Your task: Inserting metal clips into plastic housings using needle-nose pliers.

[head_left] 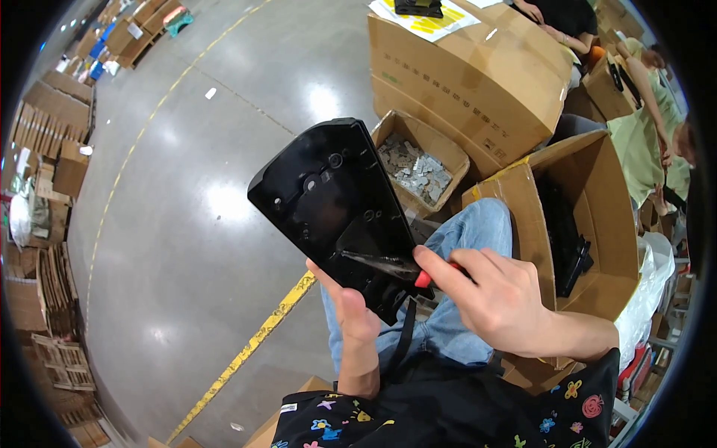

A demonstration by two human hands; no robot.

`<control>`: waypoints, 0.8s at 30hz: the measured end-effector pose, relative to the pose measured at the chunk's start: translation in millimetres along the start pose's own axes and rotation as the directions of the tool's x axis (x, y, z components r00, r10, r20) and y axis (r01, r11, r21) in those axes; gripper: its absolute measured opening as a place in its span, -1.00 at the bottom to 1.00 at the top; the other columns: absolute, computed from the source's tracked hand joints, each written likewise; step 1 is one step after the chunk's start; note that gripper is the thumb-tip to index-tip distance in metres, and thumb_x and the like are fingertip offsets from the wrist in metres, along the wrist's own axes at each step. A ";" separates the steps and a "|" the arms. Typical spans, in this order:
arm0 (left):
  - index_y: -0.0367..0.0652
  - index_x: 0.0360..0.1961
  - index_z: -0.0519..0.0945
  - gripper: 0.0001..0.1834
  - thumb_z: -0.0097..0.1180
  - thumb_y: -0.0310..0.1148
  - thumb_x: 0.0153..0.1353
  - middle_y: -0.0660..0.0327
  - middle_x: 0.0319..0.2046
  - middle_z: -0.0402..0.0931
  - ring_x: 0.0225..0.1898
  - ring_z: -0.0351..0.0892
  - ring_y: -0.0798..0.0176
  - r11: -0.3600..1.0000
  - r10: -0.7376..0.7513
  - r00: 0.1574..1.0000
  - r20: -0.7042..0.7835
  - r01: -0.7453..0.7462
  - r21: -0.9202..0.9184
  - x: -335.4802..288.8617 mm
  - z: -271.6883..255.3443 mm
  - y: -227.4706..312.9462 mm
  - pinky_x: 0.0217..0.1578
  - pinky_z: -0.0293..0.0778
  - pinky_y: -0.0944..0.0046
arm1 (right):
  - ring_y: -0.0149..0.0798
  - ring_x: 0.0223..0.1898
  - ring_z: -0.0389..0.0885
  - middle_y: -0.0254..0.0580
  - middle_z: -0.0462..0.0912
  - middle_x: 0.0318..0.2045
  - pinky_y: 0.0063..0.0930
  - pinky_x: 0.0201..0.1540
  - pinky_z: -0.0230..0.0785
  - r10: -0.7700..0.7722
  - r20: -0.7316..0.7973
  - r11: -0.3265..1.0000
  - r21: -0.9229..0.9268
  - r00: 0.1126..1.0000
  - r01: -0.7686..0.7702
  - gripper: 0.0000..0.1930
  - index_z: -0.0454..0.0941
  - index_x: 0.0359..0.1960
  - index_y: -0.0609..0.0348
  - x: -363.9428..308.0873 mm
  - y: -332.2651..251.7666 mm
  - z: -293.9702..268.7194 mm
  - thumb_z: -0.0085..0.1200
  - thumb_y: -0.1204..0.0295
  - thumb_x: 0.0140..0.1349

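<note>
My left hand (352, 319) supports a black plastic housing (321, 201) from below, its thumb side along the lower edge. The housing is long and tilted, with holes and round bosses on the face turned up to me. My right hand (499, 300) is closed around needle-nose pliers (387, 264) with red handles. Their long metal jaws point left and lie over the lower part of the housing; whether they pinch anything there I cannot tell. The handles are mostly hidden in my right fingers.
Beyond my knee stands a small carton (429, 133) of flat metal pieces (420, 175). A large closed carton (470, 82) is behind it. On the right, an open carton (515, 213) holds black parts (571, 265). Other people sit at the upper right. Stacked cardboard (63, 287) lines the left.
</note>
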State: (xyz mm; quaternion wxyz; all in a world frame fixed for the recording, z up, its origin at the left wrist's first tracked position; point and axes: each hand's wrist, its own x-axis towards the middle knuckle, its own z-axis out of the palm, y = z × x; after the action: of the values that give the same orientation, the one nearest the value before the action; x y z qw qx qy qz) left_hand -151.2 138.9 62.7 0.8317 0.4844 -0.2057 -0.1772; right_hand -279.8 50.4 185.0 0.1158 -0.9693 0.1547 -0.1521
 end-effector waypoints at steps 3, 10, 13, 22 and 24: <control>-0.44 0.20 0.08 -0.07 -0.27 0.30 0.20 -0.16 -0.06 0.38 -0.32 0.58 0.04 0.939 -0.132 0.962 0.238 0.199 -0.282 12.3 0.7 18.5 -0.33 0.56 0.17 | -0.38 -0.51 0.54 -0.22 0.54 -0.45 -0.56 -0.56 0.36 0.042 -0.079 0.974 0.223 0.996 -0.023 -0.51 0.43 -0.04 0.27 -8.7 -7.4 5.2 0.15 0.63 -0.13; -0.50 0.12 0.16 0.03 -0.33 0.43 0.12 -0.11 -0.40 0.50 -0.39 0.56 0.08 0.913 -0.192 0.950 0.247 0.266 -0.311 15.4 10.0 28.4 -0.40 0.54 0.22 | -0.39 -0.26 0.21 -0.06 0.23 0.00 -0.51 -0.12 0.11 -0.090 0.423 -0.088 0.898 0.902 -0.430 -0.71 0.10 -0.14 0.25 -28.1 -24.4 14.7 -0.03 0.52 0.23; -0.45 0.20 0.14 0.11 -0.11 0.45 0.01 -0.09 -0.05 0.40 -0.19 0.54 0.05 0.856 -0.284 0.903 0.322 0.390 -0.338 8.8 -1.0 30.8 -0.19 0.50 0.11 | -0.42 -0.43 0.18 -0.18 0.12 -0.19 -0.61 -0.41 0.12 -0.265 0.461 -0.631 0.581 0.847 -0.514 -0.63 0.10 -0.16 0.18 -29.8 -37.5 20.0 0.02 0.27 0.26; -0.53 0.26 -0.14 0.06 -0.07 0.25 0.16 -0.40 -0.13 0.36 -0.13 0.53 -0.12 0.812 -0.056 0.853 0.519 0.341 -0.473 11.2 0.9 13.4 -0.13 0.53 0.13 | -0.53 -0.69 0.05 -0.18 0.08 -0.30 -0.70 -0.66 -0.12 -0.360 0.415 -0.709 0.461 0.836 -0.534 -0.15 0.07 -0.21 0.09 -40.1 -43.0 29.8 -0.39 -0.53 -0.10; -0.53 0.23 -0.02 0.13 -0.09 0.38 0.05 -0.24 -0.15 0.41 -0.14 0.52 -0.02 0.836 -0.172 0.860 0.480 0.386 -0.390 7.9 7.4 22.0 -0.10 0.48 0.13 | -0.52 -0.72 0.04 -0.17 0.10 -0.31 -0.67 -0.65 -0.11 -0.354 0.444 -0.680 0.482 0.823 -0.553 -0.14 0.09 -0.25 0.02 -40.8 -41.4 30.3 -0.53 -0.58 -0.13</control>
State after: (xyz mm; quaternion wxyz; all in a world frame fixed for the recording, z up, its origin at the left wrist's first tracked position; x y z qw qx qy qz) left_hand -146.2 139.9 86.7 0.8228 0.2408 -0.2577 -0.4457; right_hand -295.8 107.8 157.5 0.9740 -0.2107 0.0363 0.0750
